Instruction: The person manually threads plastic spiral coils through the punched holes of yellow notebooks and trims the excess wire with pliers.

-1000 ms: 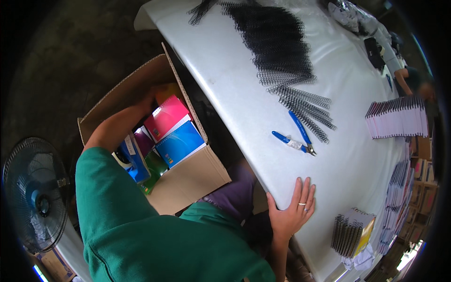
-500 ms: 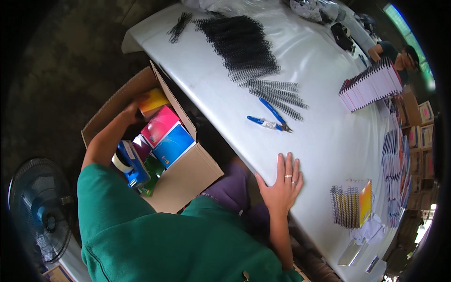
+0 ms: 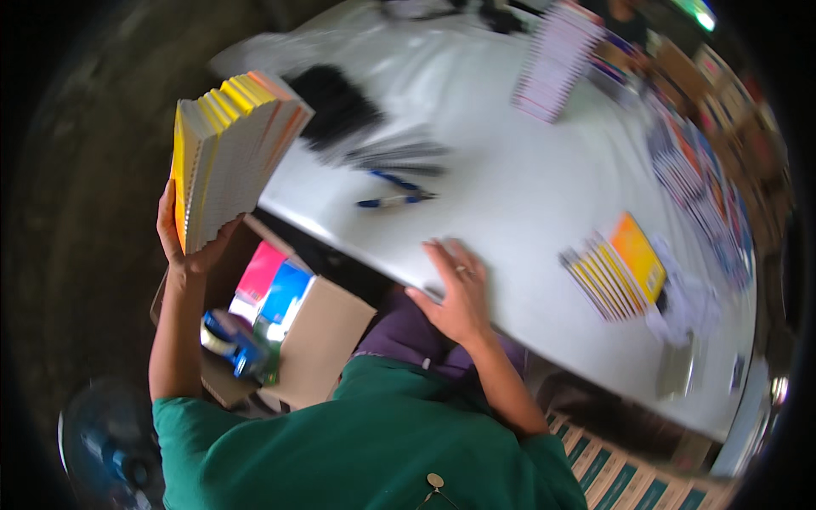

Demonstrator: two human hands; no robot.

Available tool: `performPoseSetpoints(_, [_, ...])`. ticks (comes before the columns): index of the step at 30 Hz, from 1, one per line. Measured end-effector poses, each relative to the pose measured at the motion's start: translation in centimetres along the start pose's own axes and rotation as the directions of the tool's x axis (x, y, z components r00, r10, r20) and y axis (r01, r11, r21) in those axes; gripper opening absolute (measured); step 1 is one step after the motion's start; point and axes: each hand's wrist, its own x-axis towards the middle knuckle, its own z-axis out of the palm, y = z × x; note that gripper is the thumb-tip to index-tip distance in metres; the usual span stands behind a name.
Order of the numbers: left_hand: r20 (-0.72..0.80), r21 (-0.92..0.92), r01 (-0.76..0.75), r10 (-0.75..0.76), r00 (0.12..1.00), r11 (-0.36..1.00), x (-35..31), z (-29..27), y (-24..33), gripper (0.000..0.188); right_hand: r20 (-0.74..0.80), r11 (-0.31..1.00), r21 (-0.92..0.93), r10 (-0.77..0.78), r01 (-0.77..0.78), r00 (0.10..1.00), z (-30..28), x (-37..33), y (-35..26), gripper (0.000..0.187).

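My left hand (image 3: 176, 234) is wrapped round the lower end of a thick stack of yellow-covered notebooks (image 3: 229, 161). It holds them raised above the cardboard box (image 3: 327, 340). Punched holes run along the stack's edge, and no coil shows in them. Pink notebooks (image 3: 262, 270) and blue notebooks (image 3: 286, 291) stay in the box, next to a blue tape dispenser (image 3: 234, 344). My right hand (image 3: 459, 297) rests open at the near edge of the white-covered table (image 3: 510, 187), fingers apart. Beyond it lie blue-handled pliers (image 3: 395, 194), blurred, and black spiral coils (image 3: 336, 106).
Coil-bound yellow notebooks (image 3: 616, 270) stand at the right beside crumpled white paper (image 3: 688, 293). A tall notebook stack (image 3: 557, 59) is at the back, near another person. More notebooks (image 3: 697, 187) line the far right. A fan (image 3: 110, 450) stands at lower left.
My left hand has lifted the yellow notebooks out of the box and up to the left. My right hand stays on the table's edge. The whole view has swung, blurring the table.
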Motion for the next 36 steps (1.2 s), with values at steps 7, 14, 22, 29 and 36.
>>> performPoseSetpoints(7, [0.049,0.059,0.362,-0.365,0.930,0.930,12.9,17.4,-22.6,0.050,-0.085,0.966,0.249,-0.048,0.068,0.995,-6.6,-4.4,0.5,0.038])
performPoseSetpoints(14, [-0.054,-0.057,0.456,-0.459,0.887,0.888,16.2,18.9,-34.6,0.068,-0.157,0.949,0.247,0.237,-0.194,0.959,-10.0,-11.1,2.8,0.036])
performPoseSetpoints(22, [0.701,0.711,-0.702,0.102,0.706,-0.028,8.1,17.6,-27.7,0.080,-0.170,0.811,0.530,0.387,-0.247,0.906,-10.5,-13.0,3.9,0.037])
performPoseSetpoints(29, [0.708,0.481,-0.677,-0.208,0.675,-0.557,8.2,17.8,-29.4,0.039,-0.212,0.174,0.976,0.616,0.131,0.759,-6.0,-5.0,4.3,0.060])
performPoseSetpoints(36, [0.738,0.675,-0.738,-0.008,0.675,-0.006,1.5,16.9,-26.9,0.055,-0.304,0.475,0.880,0.592,-0.019,0.747,-7.6,-6.0,5.6,0.036])
